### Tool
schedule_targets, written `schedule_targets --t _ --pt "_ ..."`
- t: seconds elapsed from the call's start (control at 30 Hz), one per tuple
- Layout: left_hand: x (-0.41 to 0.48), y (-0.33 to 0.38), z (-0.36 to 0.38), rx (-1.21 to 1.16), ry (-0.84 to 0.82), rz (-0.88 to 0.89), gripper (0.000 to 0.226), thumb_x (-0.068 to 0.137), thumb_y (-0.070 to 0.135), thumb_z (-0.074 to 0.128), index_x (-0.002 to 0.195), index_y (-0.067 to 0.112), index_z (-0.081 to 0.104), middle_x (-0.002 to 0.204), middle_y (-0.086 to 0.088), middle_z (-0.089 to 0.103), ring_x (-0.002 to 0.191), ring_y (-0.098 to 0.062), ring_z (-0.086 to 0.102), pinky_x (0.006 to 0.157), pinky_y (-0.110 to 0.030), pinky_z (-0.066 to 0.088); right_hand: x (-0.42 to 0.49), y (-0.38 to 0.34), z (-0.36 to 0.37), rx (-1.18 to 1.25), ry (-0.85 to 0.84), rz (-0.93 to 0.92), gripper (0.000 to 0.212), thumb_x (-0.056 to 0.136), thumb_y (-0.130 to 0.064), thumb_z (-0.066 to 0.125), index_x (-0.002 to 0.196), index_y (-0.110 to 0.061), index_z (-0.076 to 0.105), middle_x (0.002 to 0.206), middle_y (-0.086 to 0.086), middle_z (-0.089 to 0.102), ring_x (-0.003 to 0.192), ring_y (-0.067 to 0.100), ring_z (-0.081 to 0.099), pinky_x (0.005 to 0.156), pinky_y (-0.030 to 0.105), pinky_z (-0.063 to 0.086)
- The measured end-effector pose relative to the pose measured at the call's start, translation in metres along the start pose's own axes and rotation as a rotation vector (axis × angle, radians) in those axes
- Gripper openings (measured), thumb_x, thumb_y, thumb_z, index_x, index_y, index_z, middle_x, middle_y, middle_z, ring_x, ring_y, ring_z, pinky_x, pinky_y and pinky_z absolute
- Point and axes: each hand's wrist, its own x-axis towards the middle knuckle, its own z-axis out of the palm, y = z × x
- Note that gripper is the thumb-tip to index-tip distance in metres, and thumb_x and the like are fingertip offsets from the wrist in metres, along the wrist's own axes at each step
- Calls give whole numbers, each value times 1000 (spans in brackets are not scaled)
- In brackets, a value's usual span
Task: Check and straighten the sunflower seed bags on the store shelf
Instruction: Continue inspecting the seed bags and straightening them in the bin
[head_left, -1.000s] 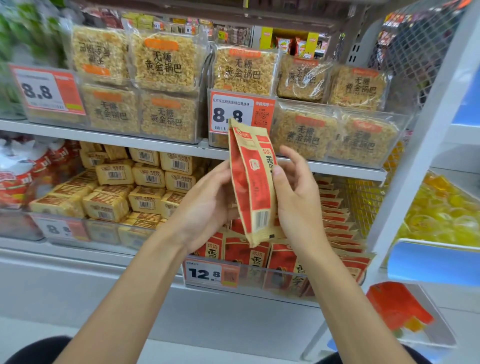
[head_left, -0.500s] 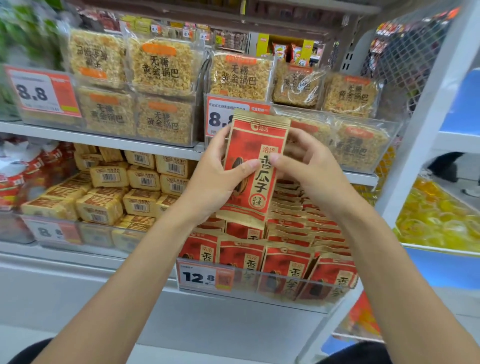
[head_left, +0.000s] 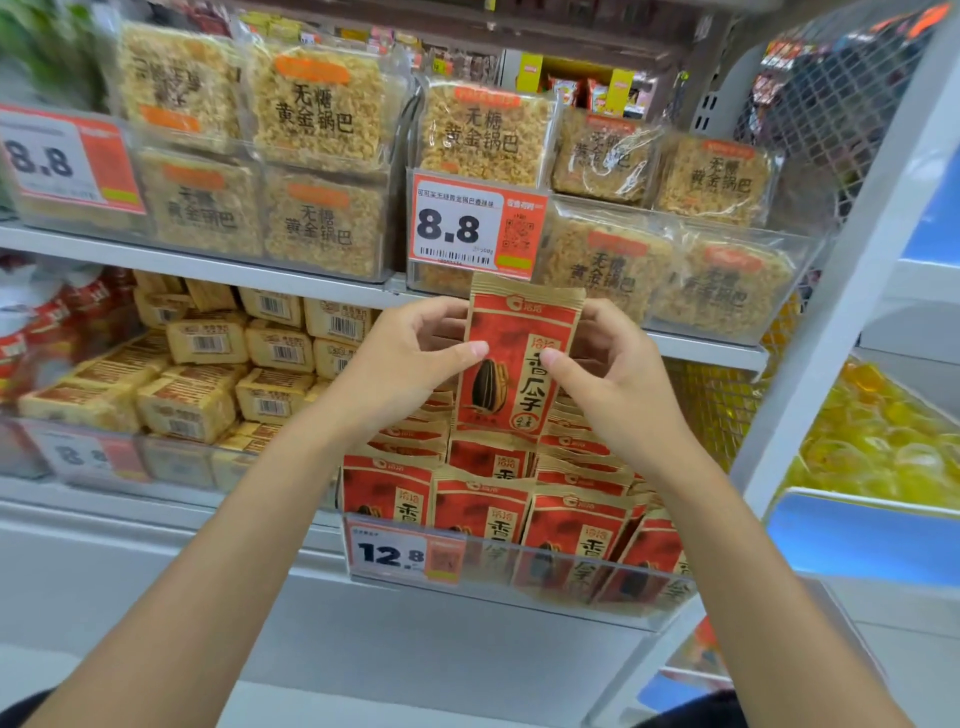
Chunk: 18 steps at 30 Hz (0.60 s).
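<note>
A red and tan sunflower seed bag (head_left: 514, 332) stands upright with its front facing me, held above the rows of the same bags. My left hand (head_left: 410, 358) pinches its left edge, thumb on the front. My right hand (head_left: 608, 369) pinches the right edge the same way. Below and behind it, several matching sunflower seed bags (head_left: 571, 525) stand in rows on the middle shelf behind a clear plastic front guard (head_left: 519, 571). The backs of the rows are hidden by the held bag and my hands.
A 12.8 price tag (head_left: 402, 551) hangs on the guard. Tan boxed snacks (head_left: 208, 384) fill the shelf to the left. Rice crisp packs (head_left: 322, 114) and an 8.8 tag (head_left: 475, 226) sit on the shelf above. A white upright post (head_left: 852, 291) stands at the right.
The bag has been turned from edge-on to front-facing, then brought lower and farther in toward the rows. Both hands stayed on its sides.
</note>
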Motion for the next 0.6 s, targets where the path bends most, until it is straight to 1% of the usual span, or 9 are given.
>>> schedule_targets --t 0.13,0.2,0.27,0.33,0.37,0.43,0.5,0.53,0.6 --pt "1 -1 0 7 -6 -13 27 92 10 66 101 36 68 102 10 74 93 -6 71 81 -25 59 0 2 1 -42 -19 13 28 94 -17 63 118 -30 59 115 -12 68 113 11 62 100 47 49" --pt "3 -1 -1 -18 -12 -15 28 93 9 65 107 33 67 105 7 74 97 -8 71 85 -26 58 -1 1 -1 -37 15 1 27 93 -14 63 116 -29 60 112 -12 69 109 9 63 98 44 50" --pt "4 -3 -5 -49 -25 -19 30 94 8 63 116 28 65 110 5 73 105 -10 69 94 -31 54 -1 -3 -6 19 117 -20 26 93 -8 63 113 -24 61 108 -9 70 103 8 66 93 39 54" --pt "5 -6 -11 78 -26 -53 29 95 8 60 116 27 66 108 9 73 105 -3 66 99 -27 49 -1 -7 -11 47 222 -56 24 93 -6 63 112 -19 60 106 -7 70 100 9 67 90 35 55" --pt "5 -8 -15 174 -42 -84 27 96 9 58 114 27 67 106 11 73 102 1 66 98 -22 48 -1 -8 -13 47 256 -70 23 93 -5 63 111 -19 60 106 -6 70 100 9 67 89 33 56" --pt "5 -14 -19 319 -79 -141 26 97 9 56 110 26 70 104 14 72 99 7 62 90 -13 45 -2 -9 -14 43 284 -80 23 92 -4 63 111 -18 60 105 -7 70 99 9 67 89 32 55" --pt "5 -18 -21 379 -81 -158 27 98 8 55 112 25 71 105 14 71 99 10 59 80 -7 41 -4 -9 -12 46 285 -70 24 93 -4 62 113 -16 60 107 -7 70 101 9 67 89 31 55" --pt "5 -18 -22 404 -85 -160 27 98 9 55 112 25 71 106 15 70 99 11 58 78 -6 40 -4 -8 -11 49 288 -65 24 93 -4 62 114 -16 60 108 -6 70 101 9 67 90 31 55" --pt "5 -20 -20 473 -125 -161 25 99 13 55 111 28 71 106 15 69 98 12 56 83 -9 42 -5 -7 -9 60 309 -62 24 92 -4 63 114 -14 60 107 -4 70 100 8 67 89 29 55"
